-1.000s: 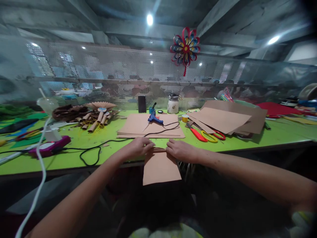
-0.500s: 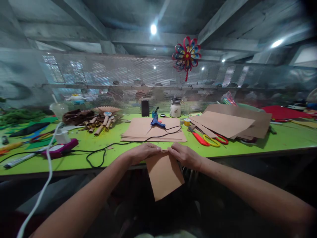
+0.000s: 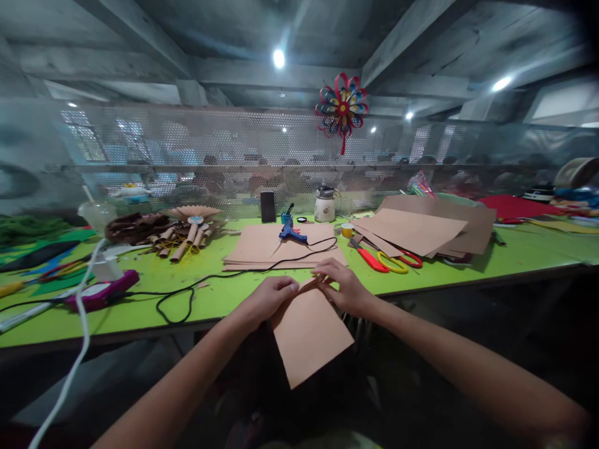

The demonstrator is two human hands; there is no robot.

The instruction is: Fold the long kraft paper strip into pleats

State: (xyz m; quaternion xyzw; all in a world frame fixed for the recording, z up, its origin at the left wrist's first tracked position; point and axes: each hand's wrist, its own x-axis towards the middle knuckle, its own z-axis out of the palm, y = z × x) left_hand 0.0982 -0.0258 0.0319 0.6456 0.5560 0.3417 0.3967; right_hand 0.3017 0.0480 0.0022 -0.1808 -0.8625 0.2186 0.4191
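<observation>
Both hands hold one brown paper sheet [image 3: 311, 333] in front of the green table [image 3: 219, 293]. My left hand [image 3: 266, 299] pinches its upper left edge. Gripping the folded upper edge from the right is my right hand [image 3: 344, 288]. The sheet hangs tilted, its lower part below the table's front edge. Just beyond the hands lies a stack of brown paper [image 3: 281, 246] with a blue glue gun [image 3: 291, 232] on it.
A black cord [image 3: 187, 293] loops across the table from the glue gun. Red and yellow scissors [image 3: 384, 260] lie right of the stack, beside more brown sheets [image 3: 421, 231]. Paper rolls [image 3: 180, 240], a purple tool [image 3: 100, 291] and a white cable [image 3: 77, 349] sit left.
The sheet has lifted off the table edge and tilted toward me. Both hands have moved closer together at its top edge.
</observation>
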